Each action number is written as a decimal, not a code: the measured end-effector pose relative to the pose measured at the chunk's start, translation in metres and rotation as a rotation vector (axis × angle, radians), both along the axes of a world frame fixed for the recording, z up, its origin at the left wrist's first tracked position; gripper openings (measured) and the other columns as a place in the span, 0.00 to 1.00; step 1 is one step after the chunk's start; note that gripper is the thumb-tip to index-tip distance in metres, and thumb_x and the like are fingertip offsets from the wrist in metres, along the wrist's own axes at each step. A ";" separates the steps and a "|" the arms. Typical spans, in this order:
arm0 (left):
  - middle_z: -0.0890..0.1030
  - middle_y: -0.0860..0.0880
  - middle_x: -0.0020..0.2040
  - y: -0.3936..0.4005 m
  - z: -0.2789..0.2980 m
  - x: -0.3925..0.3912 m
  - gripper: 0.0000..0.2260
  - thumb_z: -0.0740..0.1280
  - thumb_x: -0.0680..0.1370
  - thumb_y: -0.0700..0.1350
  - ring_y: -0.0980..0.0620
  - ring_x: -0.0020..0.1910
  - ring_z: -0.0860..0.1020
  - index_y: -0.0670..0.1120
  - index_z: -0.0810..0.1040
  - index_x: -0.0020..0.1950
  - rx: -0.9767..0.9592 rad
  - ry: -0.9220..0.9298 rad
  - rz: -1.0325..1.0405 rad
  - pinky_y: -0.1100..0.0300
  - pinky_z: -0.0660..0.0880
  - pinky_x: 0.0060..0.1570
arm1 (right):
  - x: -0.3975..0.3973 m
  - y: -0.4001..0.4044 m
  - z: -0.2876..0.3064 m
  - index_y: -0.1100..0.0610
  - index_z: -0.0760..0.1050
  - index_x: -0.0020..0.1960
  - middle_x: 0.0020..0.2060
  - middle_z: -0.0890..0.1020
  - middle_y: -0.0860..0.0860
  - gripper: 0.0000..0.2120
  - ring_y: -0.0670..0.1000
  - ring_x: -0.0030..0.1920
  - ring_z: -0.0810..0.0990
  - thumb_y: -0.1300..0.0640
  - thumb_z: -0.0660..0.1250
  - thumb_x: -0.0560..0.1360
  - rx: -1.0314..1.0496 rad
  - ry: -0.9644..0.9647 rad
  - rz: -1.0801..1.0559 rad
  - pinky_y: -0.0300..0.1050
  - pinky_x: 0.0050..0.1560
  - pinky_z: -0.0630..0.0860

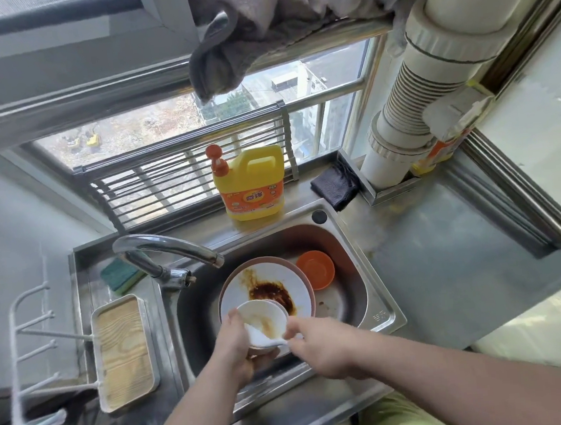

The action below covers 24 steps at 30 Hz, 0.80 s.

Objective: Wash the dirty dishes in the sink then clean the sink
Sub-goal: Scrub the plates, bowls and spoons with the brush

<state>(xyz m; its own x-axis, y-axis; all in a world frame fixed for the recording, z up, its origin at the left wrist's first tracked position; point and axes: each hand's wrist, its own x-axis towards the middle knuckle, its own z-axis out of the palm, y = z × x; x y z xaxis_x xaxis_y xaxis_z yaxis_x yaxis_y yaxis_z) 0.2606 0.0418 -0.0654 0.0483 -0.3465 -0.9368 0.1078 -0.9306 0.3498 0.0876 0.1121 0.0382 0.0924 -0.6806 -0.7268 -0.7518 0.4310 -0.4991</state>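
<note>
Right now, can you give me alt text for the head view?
Over a steel sink, the left hand holds a stained white bowl while the right hand pinches a white spoon in it. Below sit a sauce-smeared plate and orange bowl; yellow soap bottle behind.

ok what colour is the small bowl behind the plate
Orange, seen in the head view: the small bowl behind the plate.

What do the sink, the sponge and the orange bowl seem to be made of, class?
Sink: stainless steel, brushed, with grey metallic reflections.
Sponge: soft foam, yellow under a green, rougher-looking scouring layer.
Orange bowl: probably plastic; uniform bright colour, dull sheen, thin rim.
</note>
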 end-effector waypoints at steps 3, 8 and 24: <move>0.87 0.35 0.47 0.006 0.006 -0.004 0.28 0.54 0.85 0.67 0.37 0.44 0.88 0.43 0.75 0.64 0.059 0.065 0.032 0.44 0.84 0.39 | -0.004 -0.015 0.005 0.36 0.66 0.64 0.50 0.81 0.52 0.09 0.56 0.45 0.80 0.44 0.53 0.85 -0.172 0.180 0.142 0.45 0.38 0.71; 0.85 0.34 0.54 -0.021 0.014 0.008 0.27 0.56 0.84 0.67 0.35 0.44 0.88 0.46 0.71 0.69 -0.006 -0.037 -0.136 0.41 0.84 0.38 | 0.000 0.014 -0.002 0.40 0.61 0.61 0.45 0.79 0.56 0.07 0.62 0.41 0.76 0.50 0.53 0.85 -0.236 0.337 0.301 0.53 0.39 0.72; 0.86 0.35 0.56 -0.023 0.017 0.028 0.33 0.66 0.75 0.74 0.33 0.51 0.87 0.50 0.78 0.67 0.086 0.056 -0.565 0.39 0.84 0.46 | -0.033 0.007 0.017 0.36 0.65 0.63 0.36 0.68 0.45 0.08 0.58 0.40 0.71 0.41 0.55 0.84 -0.324 0.167 0.572 0.50 0.36 0.69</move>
<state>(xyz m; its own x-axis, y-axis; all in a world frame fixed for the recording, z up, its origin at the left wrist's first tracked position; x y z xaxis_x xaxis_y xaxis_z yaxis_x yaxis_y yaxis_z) 0.2887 0.0190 -0.0485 -0.1725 -0.2265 -0.9586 -0.3986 -0.8739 0.2782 0.0550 0.1194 0.0555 0.4071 -0.7435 -0.5306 -0.8952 -0.2094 -0.3934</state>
